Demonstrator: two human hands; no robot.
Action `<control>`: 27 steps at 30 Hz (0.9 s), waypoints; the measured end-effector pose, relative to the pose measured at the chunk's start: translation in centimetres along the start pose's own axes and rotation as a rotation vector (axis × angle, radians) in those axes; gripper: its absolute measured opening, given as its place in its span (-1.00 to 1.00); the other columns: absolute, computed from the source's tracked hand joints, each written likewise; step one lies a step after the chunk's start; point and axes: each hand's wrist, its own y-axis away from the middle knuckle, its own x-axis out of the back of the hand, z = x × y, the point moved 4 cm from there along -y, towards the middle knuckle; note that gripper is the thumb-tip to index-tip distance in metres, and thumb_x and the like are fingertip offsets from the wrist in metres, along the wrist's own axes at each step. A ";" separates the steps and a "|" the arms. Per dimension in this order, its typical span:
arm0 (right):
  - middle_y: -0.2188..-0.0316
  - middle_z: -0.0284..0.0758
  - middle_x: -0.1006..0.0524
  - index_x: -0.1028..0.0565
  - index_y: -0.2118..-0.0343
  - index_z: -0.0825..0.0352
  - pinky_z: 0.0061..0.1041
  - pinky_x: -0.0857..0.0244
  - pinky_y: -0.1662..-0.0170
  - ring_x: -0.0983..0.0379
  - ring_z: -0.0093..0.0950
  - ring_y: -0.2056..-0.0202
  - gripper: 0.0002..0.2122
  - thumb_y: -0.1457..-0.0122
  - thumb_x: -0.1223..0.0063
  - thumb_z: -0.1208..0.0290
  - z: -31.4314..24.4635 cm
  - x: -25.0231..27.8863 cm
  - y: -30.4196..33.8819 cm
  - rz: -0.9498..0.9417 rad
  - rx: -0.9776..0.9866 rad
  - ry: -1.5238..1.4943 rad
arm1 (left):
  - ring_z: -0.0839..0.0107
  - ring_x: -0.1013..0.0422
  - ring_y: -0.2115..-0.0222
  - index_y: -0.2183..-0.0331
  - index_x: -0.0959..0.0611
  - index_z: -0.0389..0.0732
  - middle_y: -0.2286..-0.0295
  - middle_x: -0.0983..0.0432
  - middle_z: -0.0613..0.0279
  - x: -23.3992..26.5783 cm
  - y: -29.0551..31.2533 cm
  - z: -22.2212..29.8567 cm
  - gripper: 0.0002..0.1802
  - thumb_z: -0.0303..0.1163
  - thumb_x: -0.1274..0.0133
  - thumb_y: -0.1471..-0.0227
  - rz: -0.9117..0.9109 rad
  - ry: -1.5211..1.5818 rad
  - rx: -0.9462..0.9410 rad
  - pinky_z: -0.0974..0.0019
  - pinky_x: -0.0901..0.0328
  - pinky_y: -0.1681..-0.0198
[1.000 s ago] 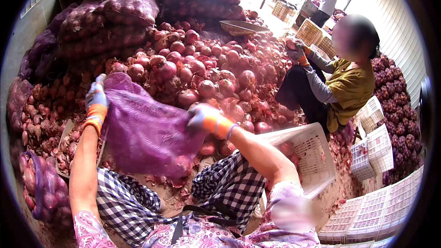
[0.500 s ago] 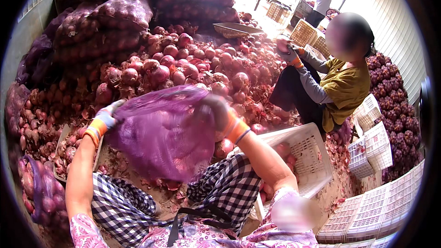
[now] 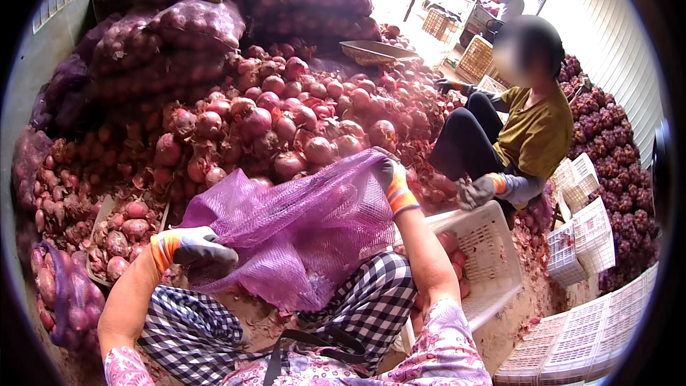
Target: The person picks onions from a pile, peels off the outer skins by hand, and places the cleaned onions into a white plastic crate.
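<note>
A purple mesh bag (image 3: 300,229) hangs loosely spread in front of my knees, with no onions visible in it. My right hand (image 3: 390,176), in a grey glove with an orange cuff, grips its upper right corner. At the bag's left edge, my left hand (image 3: 206,251) is closed in a matching glove, its fingers bent against the mesh; the fingertips are partly hidden. Beyond the bag lies a large heap of red onions (image 3: 289,164). A white plastic crate (image 3: 493,250) holding some onions stands tilted beside my right leg.
A tray (image 3: 101,216) of onions and a filled mesh bag (image 3: 75,300) are at my left. Full onion sacks (image 3: 179,36) are stacked behind the heap. A co-worker (image 3: 532,121) sits to the right, near white crates (image 3: 582,329). A metal scoop-like pan (image 3: 379,51) rests on the heap.
My left hand has come down and nearer, while my right hand has moved rightward, stretching the bag's top edge. The co-worker has lowered one hand toward the white crate.
</note>
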 end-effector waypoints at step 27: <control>0.30 -0.28 -0.50 -0.42 0.22 0.35 -0.48 -0.31 0.10 -0.43 -0.42 0.26 -0.76 -0.06 0.23 0.55 -5.8 -1.4 -2.1 -0.320 -0.309 0.050 | 0.15 -0.45 0.37 0.19 -0.50 -0.11 0.38 -0.51 0.08 0.9 2.5 2.9 -0.53 -0.21 -0.05 0.26 0.466 -0.005 0.323 0.23 -0.32 0.25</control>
